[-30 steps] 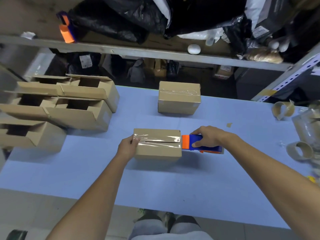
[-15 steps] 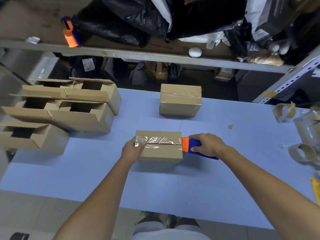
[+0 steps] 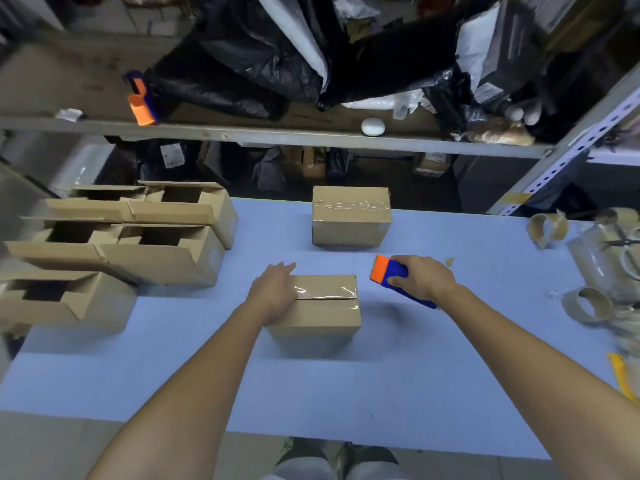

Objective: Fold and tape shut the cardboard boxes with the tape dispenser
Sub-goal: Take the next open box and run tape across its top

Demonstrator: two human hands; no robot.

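the left hand lies over the left end of the near box, so that end of its top is hidden. the right hand and its fingers cover the middle of the tape dispenser, leaving only its orange nose and a blue tail in sight. the open boxes at the left are blurred and the nearest is cut off by the frame edge, as is the yellow object at the right edge of the surface, and the labels below the shelf are too small to read.
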